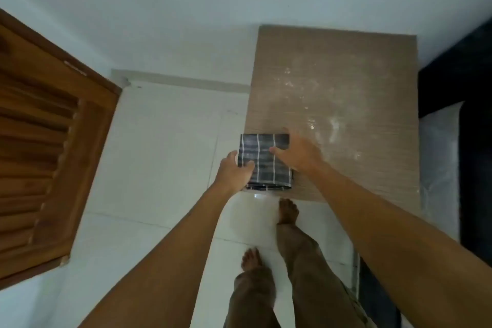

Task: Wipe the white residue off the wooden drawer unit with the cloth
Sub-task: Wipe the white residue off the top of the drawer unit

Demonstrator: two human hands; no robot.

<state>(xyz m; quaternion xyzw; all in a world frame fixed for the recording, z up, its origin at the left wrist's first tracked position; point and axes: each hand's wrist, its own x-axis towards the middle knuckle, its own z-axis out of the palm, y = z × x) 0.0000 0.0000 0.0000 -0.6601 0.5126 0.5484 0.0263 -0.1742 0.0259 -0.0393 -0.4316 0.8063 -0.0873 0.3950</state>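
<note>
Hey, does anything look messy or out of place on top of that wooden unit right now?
Yes. White residue is smeared and speckled across the top of the wooden drawer unit, mostly middle to right. The folded checked cloth sits at the near left corner, overhanging the edge, held by the left hand and right hand.

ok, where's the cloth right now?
Head view: the folded checked cloth sits at the near-left corner of the drawer unit's top, held between the left hand and right hand.
</note>
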